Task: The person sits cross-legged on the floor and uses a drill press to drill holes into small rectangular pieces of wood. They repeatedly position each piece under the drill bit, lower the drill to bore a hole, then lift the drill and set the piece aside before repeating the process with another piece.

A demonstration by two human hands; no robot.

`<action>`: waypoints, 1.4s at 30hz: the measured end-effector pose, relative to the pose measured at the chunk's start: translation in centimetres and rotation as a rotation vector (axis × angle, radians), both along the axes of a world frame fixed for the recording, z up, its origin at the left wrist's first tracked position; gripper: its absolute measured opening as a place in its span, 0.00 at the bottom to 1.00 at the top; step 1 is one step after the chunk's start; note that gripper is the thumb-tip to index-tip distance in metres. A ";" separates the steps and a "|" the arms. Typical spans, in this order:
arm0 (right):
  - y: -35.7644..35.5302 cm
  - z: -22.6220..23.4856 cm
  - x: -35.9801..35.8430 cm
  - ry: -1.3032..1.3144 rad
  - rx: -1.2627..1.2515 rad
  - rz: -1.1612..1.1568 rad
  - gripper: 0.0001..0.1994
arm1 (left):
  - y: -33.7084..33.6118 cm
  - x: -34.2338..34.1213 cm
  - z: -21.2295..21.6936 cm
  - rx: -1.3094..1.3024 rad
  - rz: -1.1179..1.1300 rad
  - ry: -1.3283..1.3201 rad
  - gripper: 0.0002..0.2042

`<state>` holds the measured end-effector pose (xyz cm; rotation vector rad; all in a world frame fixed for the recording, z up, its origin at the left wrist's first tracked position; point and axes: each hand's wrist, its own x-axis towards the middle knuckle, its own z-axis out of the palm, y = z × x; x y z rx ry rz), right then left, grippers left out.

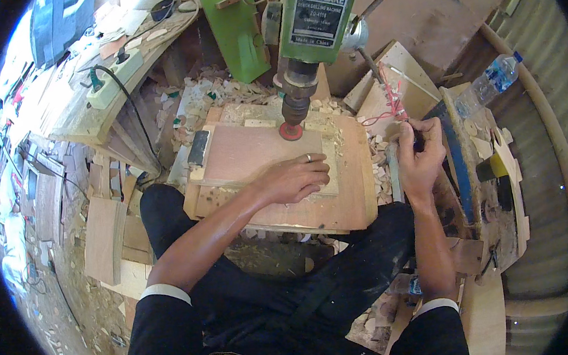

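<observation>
A green bench drill press stands in front of me, its chuck pointing down with a round red disc-shaped bit just over a flat wooden board. My left hand rests on the board near the bit, a ring on one finger. Its fingers are loosely bent and I see nothing gripped in them. On the right, my right hand is closed in a pinch on the red cord, which is wound about the end of the drill press lever.
A wooden bench with a power strip stands at the left, its black cable hanging down. Wood chips are heaped behind the work table. At the right are a plastic bottle and a corrugated wall. Planks lie at the left.
</observation>
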<state>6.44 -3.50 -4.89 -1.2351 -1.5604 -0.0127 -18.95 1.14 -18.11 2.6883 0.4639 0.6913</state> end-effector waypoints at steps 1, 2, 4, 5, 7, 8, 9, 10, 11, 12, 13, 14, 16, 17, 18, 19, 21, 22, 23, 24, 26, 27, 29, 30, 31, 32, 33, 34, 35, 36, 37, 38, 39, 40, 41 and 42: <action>0.1 -0.5 0.0 -0.013 0.019 0.003 0.07 | 0.0 0.0 0.0 -0.006 0.004 -0.009 0.12; 0.2 -0.9 0.0 -0.023 0.039 0.004 0.07 | 0.0 0.0 0.0 -0.015 0.009 -0.009 0.12; 0.3 -1.7 0.0 0.012 0.034 0.007 0.08 | 0.0 0.0 -0.1 -0.022 0.009 -0.013 0.12; 0.4 -2.0 0.1 0.032 0.032 0.022 0.08 | 0.0 0.0 -0.2 -0.018 0.004 -0.017 0.11; 0.6 -2.6 0.1 0.006 0.021 -0.004 0.08 | 0.1 0.0 -0.3 -0.025 -0.003 -0.021 0.10; 0.8 -2.9 0.0 0.015 0.007 0.001 0.09 | 0.2 0.1 -0.4 -0.035 -0.005 -0.021 0.10; 1.0 -3.1 0.0 -0.037 0.042 -0.005 0.09 | 0.2 0.1 -0.4 -0.046 -0.008 -0.021 0.10; 1.0 -3.3 -0.1 -0.070 0.068 -0.001 0.09 | 0.2 0.1 -0.5 -0.050 -0.017 -0.021 0.11; 1.1 -3.3 -0.2 -0.106 0.103 0.004 0.10 | 0.3 0.1 -0.4 -0.049 -0.027 -0.021 0.11; 0.9 -3.2 -0.4 -0.109 0.073 -0.007 0.10 | 0.4 0.2 -0.4 -0.064 -0.029 0.018 0.11; 0.6 -2.8 -0.5 -0.118 0.051 -0.013 0.10 | 0.5 0.2 -0.3 -0.031 -0.048 -0.006 0.11; 0.3 -2.2 -0.7 -0.124 0.032 -0.023 0.10 | 0.5 0.3 -0.2 -0.014 -0.050 0.008 0.11; -0.6 0.1 -0.9 -0.099 0.001 -0.017 0.10 | 0.5 0.3 -0.1 0.002 -0.053 0.034 0.11; -1.0 1.7 -0.9 -0.069 -0.020 -0.017 0.09 | 0.5 0.3 -0.1 0.002 -0.053 0.045 0.11; -1.0 3.5 -1.1 -0.019 -0.102 -0.058 0.09 | 0.5 0.3 0.0 -0.001 -0.048 0.056 0.10; -0.9 5.6 -1.1 -0.039 -0.034 -0.114 0.09 | 0.5 0.3 -0.1 -0.014 -0.052 0.036 0.10; 1.5 10.6 -0.3 0.036 0.118 -0.051 0.11 | 0.5 0.3 -0.1 -0.046 -0.064 0.008 0.11; 3.8 13.0 0.0 -0.002 0.177 -0.083 0.12 | 0.5 0.3 -0.2 -0.038 -0.057 0.006 0.11; 6.2 15.2 0.2 -0.075 0.263 -0.114 0.13 | 0.5 0.3 -0.2 -0.033 -0.054 0.005 0.11; 8.6 17.0 0.1 -0.077 0.225 -0.131 0.15 | 0.5 0.3 -0.3 -0.047 -0.042 0.045 0.11; 10.8 18.7 0.3 -0.096 0.206 -0.143 0.17 | 0.4 0.2 -0.3 -0.033 -0.053 0.005 0.11; 11.1 19.0 0.2 -0.076 0.190 -0.142 0.18 | 0.4 0.2 -0.3 -0.036 -0.052 0.006 0.11; 9.5 18.0 -0.2 -0.052 0.118 -0.143 0.18 | 0.2 0.2 -0.4 -0.033 -0.036 -0.030 0.10; 7.6 16.9 -0.3 -0.046 0.069 -0.144 0.17 | 0.2 0.2 -0.4 -0.029 -0.028 -0.047 0.10; 5.4 15.3 -0.5 -0.033 0.069 -0.126 0.16 | 0.2 0.2 -0.4 -0.023 -0.028 -0.048 0.10; 3.3 13.8 -0.5 -0.086 0.052 -0.121 0.16 | 0.2 0.2 -0.5 -0.016 -0.030 -0.050 0.10; 1.7 11.4 -0.9 -0.130 0.079 -0.105 0.15 | 0.3 0.2 -0.6 -0.008 -0.030 -0.041 0.10; 0.2 9.1 -1.0 -0.077 -0.022 -0.078 0.14 | 0.4 0.3 -0.7 -0.009 -0.032 -0.039 0.10; -0.6 6.9 -1.1 -0.007 -0.163 -0.067 0.14 | 0.5 0.3 -0.8 -0.015 -0.033 -0.024 0.10; -0.6 4.9 -1.1 -0.065 -0.210 -0.042 0.14 | 0.6 0.3 -0.9 -0.024 -0.035 -0.006 0.10; -0.5 3.1 -0.9 -0.094 -0.348 -0.081 0.14 | 0.6 0.4 -1.0 -0.015 -0.038 -0.028 0.10; -0.3 1.8 -0.6 -0.116 -0.281 -0.034 0.14 | 0.7 0.4 -1.0 -0.003 -0.043 -0.047 0.10; 0.1 0.6 -0.5 -0.124 -0.273 -0.046 0.14 | 0.7 0.4 -1.0 0.003 -0.035 -0.029 0.10; 0.4 -0.3 -0.4 -0.132 -0.241 -0.055 0.14 | 0.7 0.4 -1.0 0.005 -0.040 -0.044 0.10; 0.5 -0.9 -0.3 -0.168 -0.241 -0.075 0.14 | 0.6 0.4 -0.9 -0.006 -0.039 -0.018 0.10; 0.7 -1.2 -0.3 -0.206 -0.211 -0.096 0.14 | 0.6 0.4 -0.7 -0.010 -0.038 0.006 0.10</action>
